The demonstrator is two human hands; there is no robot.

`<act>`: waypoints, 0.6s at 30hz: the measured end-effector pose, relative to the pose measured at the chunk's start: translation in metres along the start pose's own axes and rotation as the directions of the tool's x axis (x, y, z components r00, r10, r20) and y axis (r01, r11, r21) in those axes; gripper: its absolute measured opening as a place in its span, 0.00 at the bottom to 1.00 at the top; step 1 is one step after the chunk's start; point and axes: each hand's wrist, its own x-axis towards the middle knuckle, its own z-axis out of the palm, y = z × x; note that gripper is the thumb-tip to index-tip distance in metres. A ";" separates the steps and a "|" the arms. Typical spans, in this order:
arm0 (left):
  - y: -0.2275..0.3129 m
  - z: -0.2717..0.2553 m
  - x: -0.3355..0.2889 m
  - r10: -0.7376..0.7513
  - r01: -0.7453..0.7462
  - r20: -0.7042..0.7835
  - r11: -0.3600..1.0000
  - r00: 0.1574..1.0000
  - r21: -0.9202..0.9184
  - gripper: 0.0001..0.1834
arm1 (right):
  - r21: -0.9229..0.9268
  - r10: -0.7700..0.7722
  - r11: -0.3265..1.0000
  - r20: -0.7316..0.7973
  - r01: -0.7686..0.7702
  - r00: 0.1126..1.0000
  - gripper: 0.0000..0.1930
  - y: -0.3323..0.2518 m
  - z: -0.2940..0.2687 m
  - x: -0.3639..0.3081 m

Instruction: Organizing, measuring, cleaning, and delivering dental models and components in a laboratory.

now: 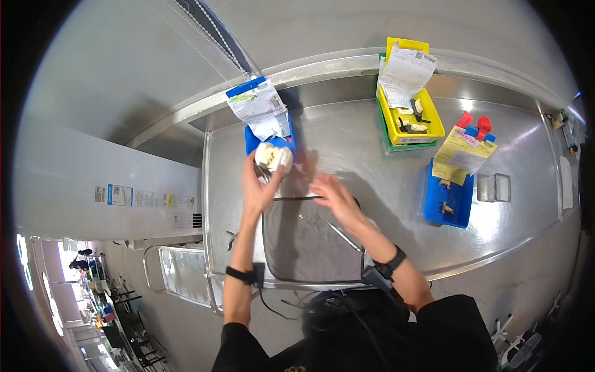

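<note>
Fingers of left hand (255, 187) clamped on white dental model (269, 155), held up at near end of far-left blue tray (250, 141) with paper slip (263, 110); right hand (338, 198), fingers loosely apart, over far edge of grey mat (304, 248); silver pen-shaped tool (344, 236) on mat's right side; far right on counter (396, 201), yellow tray (385, 111) stacked on green tray (409, 147); nearer, right-hand blue tray (455, 221) with yellow sheet (451, 162), clear box (488, 188) just right

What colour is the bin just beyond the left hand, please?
The bin is blue, as best seen in the head view.
</note>
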 end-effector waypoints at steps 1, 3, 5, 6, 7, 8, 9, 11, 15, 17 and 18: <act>-0.009 -0.003 0.018 -0.015 0.015 0.044 1.000 0.999 -0.011 0.34 | -0.044 -0.076 0.996 -0.059 0.073 0.995 0.28 -0.010 -0.011 -0.016; -0.030 -0.010 0.052 -0.073 0.080 0.179 0.996 0.981 -0.032 0.33 | -0.064 -0.176 0.983 -0.100 0.170 0.979 0.22 -0.028 -0.036 -0.057; -0.067 -0.011 0.077 -0.118 0.132 0.224 0.990 0.967 -0.050 0.34 | -0.128 -0.288 0.954 -0.160 0.269 0.944 0.18 -0.038 -0.062 -0.102; -0.082 -0.012 0.087 -0.142 0.154 0.238 0.987 0.961 -0.034 0.34 | -0.200 -0.315 0.940 -0.206 0.275 0.926 0.17 -0.039 -0.077 -0.125; -0.089 -0.008 0.094 -0.163 0.175 0.258 0.984 0.952 -0.024 0.34 | -0.275 -0.346 0.921 -0.256 0.275 0.903 0.16 -0.040 -0.095 -0.146; -0.089 -0.004 0.099 -0.161 0.175 0.262 0.984 0.952 -0.033 0.34 | -0.320 -0.355 0.914 -0.338 0.248 0.872 0.16 -0.041 -0.113 -0.166; -0.086 -0.002 0.103 -0.178 0.198 0.298 0.979 0.938 -0.041 0.34 | -0.360 -0.365 0.907 -0.416 0.218 0.833 0.15 -0.041 -0.129 -0.183; -0.079 0.001 0.111 -0.189 0.220 0.342 0.974 0.921 -0.054 0.35 | -0.358 -0.371 0.915 -0.556 0.188 0.744 0.15 -0.043 -0.153 -0.210; -0.063 -0.008 0.122 -0.128 0.129 0.395 0.991 0.910 0.023 0.36 | -0.327 -0.362 0.928 -0.668 0.180 0.650 0.12 -0.041 -0.186 -0.236; -0.066 -0.018 0.123 -0.016 0.025 0.333 0.999 0.943 -0.021 0.36 | -0.328 -0.373 0.925 -0.682 0.193 0.629 0.11 -0.043 -0.191 -0.239; -0.053 -0.020 0.123 0.034 -0.045 0.322 0.999 0.946 0.027 0.35 | -0.330 -0.374 0.924 -0.684 0.191 0.626 0.11 -0.043 -0.195 -0.240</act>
